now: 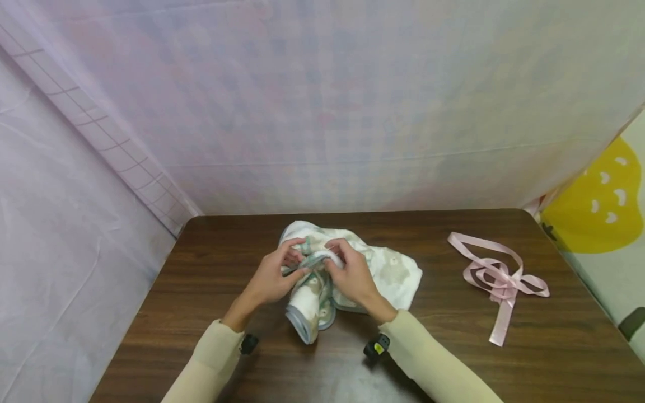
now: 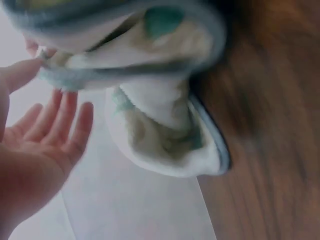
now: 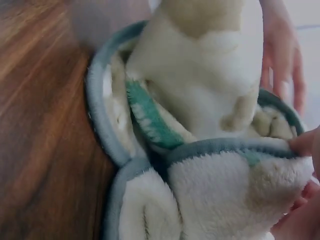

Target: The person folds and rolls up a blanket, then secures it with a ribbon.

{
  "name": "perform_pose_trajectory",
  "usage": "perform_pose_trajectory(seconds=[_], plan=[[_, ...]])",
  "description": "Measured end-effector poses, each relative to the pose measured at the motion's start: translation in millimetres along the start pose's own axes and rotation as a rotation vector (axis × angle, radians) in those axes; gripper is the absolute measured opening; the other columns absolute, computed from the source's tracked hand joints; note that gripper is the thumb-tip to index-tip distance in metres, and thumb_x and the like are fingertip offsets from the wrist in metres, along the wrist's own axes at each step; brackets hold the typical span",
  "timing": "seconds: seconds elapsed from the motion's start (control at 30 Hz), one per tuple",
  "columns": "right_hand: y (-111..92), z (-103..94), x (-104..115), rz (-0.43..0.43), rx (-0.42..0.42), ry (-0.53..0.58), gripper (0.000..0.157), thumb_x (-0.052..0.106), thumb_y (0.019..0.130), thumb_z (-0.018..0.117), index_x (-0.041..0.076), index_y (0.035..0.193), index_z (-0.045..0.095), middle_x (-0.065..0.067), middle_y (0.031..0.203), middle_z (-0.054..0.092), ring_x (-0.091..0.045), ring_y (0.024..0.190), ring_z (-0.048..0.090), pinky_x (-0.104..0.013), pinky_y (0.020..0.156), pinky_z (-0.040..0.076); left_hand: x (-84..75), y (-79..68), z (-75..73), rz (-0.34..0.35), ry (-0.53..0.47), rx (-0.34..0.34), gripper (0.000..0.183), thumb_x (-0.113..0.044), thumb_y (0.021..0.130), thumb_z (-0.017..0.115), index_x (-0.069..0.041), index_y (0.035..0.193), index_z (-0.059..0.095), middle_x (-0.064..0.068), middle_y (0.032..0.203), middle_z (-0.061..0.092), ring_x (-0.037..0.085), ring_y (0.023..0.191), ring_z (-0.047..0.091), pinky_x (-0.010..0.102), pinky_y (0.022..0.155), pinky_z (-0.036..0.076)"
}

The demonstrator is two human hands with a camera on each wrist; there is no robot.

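A fleecy white towel (image 1: 395, 274) with beige and green patches and a grey-green bound edge lies bunched on the table, its middle gathered up between both hands. My left hand (image 1: 274, 274) pinches the bound edge between thumb and forefinger; in the left wrist view its other fingers (image 2: 60, 120) spread loosely below the cloth. From the other side, my right hand (image 1: 353, 274) pinches a raised fold, and the right wrist view shows its thumb and fingers at the towel's edge (image 3: 230, 147). One rolled end of the towel hangs toward the front, while the rest spreads to the right.
A pink satin ribbon (image 1: 499, 277), partly looped, lies on the right of the dark wooden table (image 1: 201, 291). Pale curtain cloth (image 1: 322, 112) hangs behind the table's back edge. Dark wrist cameras (image 1: 377, 346) sit under the cuffs.
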State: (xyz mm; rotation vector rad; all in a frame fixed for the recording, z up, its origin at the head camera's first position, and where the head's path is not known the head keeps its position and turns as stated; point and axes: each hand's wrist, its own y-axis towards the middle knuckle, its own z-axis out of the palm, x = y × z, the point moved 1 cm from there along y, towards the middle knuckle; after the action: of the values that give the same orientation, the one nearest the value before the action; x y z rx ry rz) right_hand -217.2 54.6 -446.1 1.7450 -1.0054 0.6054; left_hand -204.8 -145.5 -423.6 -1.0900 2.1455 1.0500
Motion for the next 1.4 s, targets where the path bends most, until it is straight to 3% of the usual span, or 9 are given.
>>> perform_pose_trajectory(seconds=[0.23,0.43,0.53,0.67,0.8,0.97,1.13,1.27,1.4], plan=[[5,-3.0,-1,0.091,-0.059,0.053,0.020,0.003,0.087,0.069,0.009,0.105,0.062,-0.003,0.076,0.065,-0.010,0.064,0.056,-0.024,0.057,0.045,-6.5,-21.7,5.5,-0.094,0.156,-0.051,0.043,-0.012,0.084,0.077,-0.003,0.119,0.054,0.002,0.078,0.054,0.012,0.064,0.049,0.023,0.058,0.042],[8,-7.5,0,0.186,-0.098,0.126,0.017,0.004,0.090,0.067,0.009,0.106,0.062,-0.007,0.082,0.067,-0.013,0.068,0.059,-0.025,0.059,0.047,-4.3,-33.5,9.2,-0.340,0.298,-0.125,0.061,-0.032,0.079,0.081,-0.007,0.120,0.044,0.015,0.102,0.056,0.023,0.081,0.056,0.038,0.067,0.048],[12,-14.0,2,0.218,-0.128,0.167,0.016,0.003,0.092,0.065,0.008,0.107,0.062,-0.010,0.088,0.067,-0.011,0.071,0.058,-0.023,0.061,0.045,-1.0,-36.3,10.1,-0.446,0.244,-0.097,0.074,-0.039,0.080,0.080,-0.005,0.129,0.037,0.022,0.121,0.050,0.031,0.099,0.056,0.046,0.081,0.049],[17,-24.3,5,0.208,-0.150,0.242,0.018,0.001,0.094,0.061,0.001,0.112,0.060,-0.016,0.096,0.069,-0.010,0.075,0.058,-0.020,0.064,0.045,4.0,-36.4,10.8,-0.503,0.110,-0.026,0.085,-0.039,0.084,0.078,-0.007,0.142,0.026,0.020,0.119,0.055,0.033,0.107,0.057,0.048,0.088,0.048],[22,-35.9,8,0.205,-0.178,0.317,0.020,-0.004,0.094,0.057,-0.003,0.114,0.058,-0.017,0.093,0.068,-0.009,0.073,0.058,-0.018,0.064,0.045,7.2,-33.0,11.0,-0.478,-0.012,0.015,0.079,-0.025,0.090,0.074,-0.011,0.147,0.021,0.011,0.108,0.068,0.028,0.102,0.065,0.047,0.090,0.051],[23,-52.4,4,0.282,-0.154,0.309,0.030,-0.008,0.089,0.054,-0.001,0.118,0.055,-0.009,0.080,0.063,-0.008,0.061,0.053,-0.020,0.055,0.041,4.1,-22.4,8.8,-0.398,-0.185,-0.086,0.070,-0.002,0.092,0.067,-0.008,0.149,0.028,0.010,0.094,0.070,0.023,0.093,0.068,0.035,0.085,0.053],[18,-64.0,-6,0.342,0.013,0.287,0.044,-0.011,0.084,0.054,-0.001,0.126,0.049,-0.010,0.080,0.062,-0.009,0.064,0.054,-0.022,0.057,0.044,-3.8,-10.8,4.8,-0.367,-0.301,-0.188,0.064,0.003,0.094,0.059,-0.017,0.149,0.031,0.011,0.096,0.062,0.014,0.082,0.063,0.022,0.069,0.048],[18,-71.4,-11,0.319,0.144,0.248,0.047,-0.004,0.089,0.061,0.002,0.133,0.046,-0.014,0.091,0.066,-0.014,0.075,0.060,-0.025,0.067,0.048,-9.6,-3.1,4.4,-0.352,-0.369,-0.182,0.069,0.004,0.097,0.053,-0.028,0.153,0.026,0.010,0.098,0.057,0.012,0.075,0.051,0.021,0.066,0.041],[23,-77.5,-11,0.281,0.268,0.169,0.057,0.012,0.091,0.071,0.010,0.141,0.043,-0.018,0.115,0.066,-0.024,0.100,0.064,-0.035,0.084,0.050,-16.4,4.0,5.5,-0.326,-0.364,-0.158,0.074,0.004,0.098,0.052,-0.031,0.156,0.023,0.012,0.106,0.064,0.013,0.082,0.057,0.023,0.072,0.045]])
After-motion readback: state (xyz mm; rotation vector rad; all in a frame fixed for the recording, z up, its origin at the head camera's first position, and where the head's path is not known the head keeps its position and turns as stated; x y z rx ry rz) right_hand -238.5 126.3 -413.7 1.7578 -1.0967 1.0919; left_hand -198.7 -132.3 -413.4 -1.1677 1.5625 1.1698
